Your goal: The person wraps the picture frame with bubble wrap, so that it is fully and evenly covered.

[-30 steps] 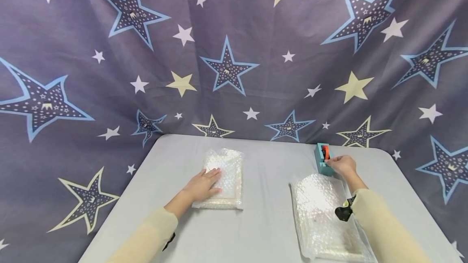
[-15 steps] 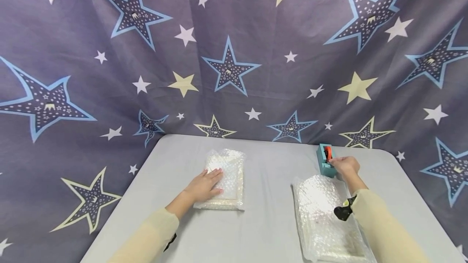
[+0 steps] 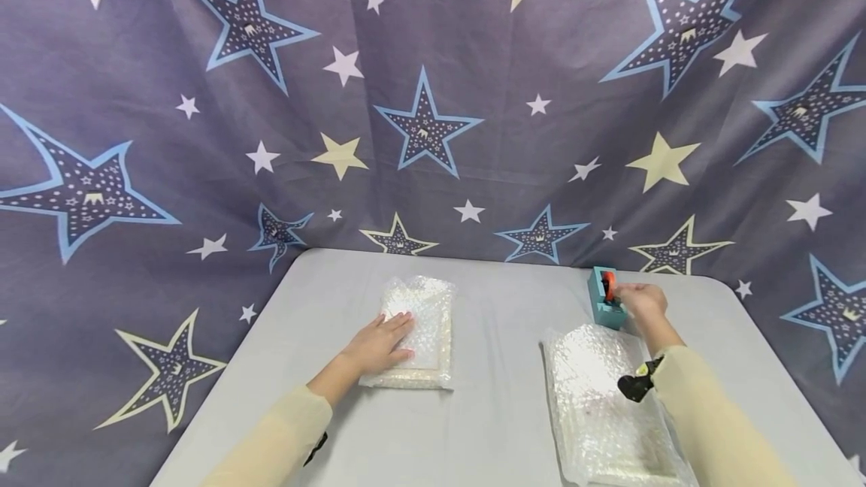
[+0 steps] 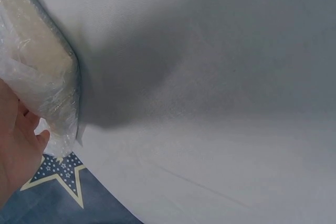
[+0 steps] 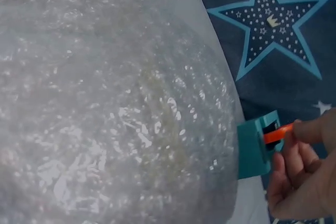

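My left hand (image 3: 379,344) lies with straight fingers on a flat rectangular item in bubble wrap (image 3: 426,329), left of the table's middle. In the left wrist view, that wrapped item (image 4: 42,61) shows its edge by the fingers. At the back right, my right hand (image 3: 643,300) is at a teal tape dispenser (image 3: 607,314) that carries an orange-red tape roll (image 3: 610,284). The right wrist view shows thumb and index finger pinching at the orange piece (image 5: 277,134), the other fingers curled. The exact part they grip is partly hidden.
A second, larger bubble-wrapped item (image 3: 602,404) lies on the white table (image 3: 497,397), just in front of the dispenser and partly under the right forearm. Behind the table's far edge hangs a dark star-patterned cloth (image 3: 473,96).
My right fingertips have shifted slightly up and right along the tape roll. The left hand stays on its wrapped item. The whole head view has drifted a little.
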`<state>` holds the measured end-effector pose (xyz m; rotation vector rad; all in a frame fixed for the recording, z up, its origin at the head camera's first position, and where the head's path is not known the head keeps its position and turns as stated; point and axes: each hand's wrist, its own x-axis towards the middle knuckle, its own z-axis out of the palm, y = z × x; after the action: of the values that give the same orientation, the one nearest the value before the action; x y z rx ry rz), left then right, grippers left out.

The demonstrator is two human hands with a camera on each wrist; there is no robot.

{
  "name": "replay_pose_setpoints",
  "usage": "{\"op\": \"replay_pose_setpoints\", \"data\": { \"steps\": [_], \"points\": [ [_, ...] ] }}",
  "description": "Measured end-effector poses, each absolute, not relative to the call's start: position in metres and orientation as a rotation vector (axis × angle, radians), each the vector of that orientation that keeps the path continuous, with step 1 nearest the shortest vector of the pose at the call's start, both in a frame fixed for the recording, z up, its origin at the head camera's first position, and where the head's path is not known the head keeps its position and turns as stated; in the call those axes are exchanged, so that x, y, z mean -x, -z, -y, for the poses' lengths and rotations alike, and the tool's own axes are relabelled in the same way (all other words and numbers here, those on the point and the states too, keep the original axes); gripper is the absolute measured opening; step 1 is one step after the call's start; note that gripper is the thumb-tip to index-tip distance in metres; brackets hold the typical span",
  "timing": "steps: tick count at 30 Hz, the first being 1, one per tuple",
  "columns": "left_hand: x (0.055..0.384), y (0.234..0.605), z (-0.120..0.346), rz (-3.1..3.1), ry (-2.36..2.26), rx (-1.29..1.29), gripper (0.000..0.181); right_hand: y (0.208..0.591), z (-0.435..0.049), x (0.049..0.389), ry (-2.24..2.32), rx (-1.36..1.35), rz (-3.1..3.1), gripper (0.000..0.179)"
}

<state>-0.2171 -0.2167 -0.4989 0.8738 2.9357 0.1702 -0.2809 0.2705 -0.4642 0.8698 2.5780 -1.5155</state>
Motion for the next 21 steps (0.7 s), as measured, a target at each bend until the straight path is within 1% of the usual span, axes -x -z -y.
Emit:
{"op": "replay_pose_setpoints", "data": {
  "steps": [5, 10, 14, 21],
  "points": [
    [0.218, 0.499, 0.217, -2.94, -0.154, -0.86, 0.063, 0.453, -0.265, 0.278, 1.425, -0.899, -2.627, 0.027],
    [0.217, 0.499, 0.217, -2.939, -0.165, -0.856, 0.063, 0.451, -0.268, 0.28, 1.728, -0.945, -2.268, 0.014],
    [0.216, 0.501, 0.216, -2.931, -0.179, -0.853, 0.063, 0.453, -0.269, 0.279, 1.869, -0.939, -2.08, 0.015],
    [0.217, 0.502, 0.215, -2.947, -0.19, -0.836, 0.063, 0.463, -0.272, 0.281, 1.936, -0.944, -2.081, 0.025]
  ]
}}
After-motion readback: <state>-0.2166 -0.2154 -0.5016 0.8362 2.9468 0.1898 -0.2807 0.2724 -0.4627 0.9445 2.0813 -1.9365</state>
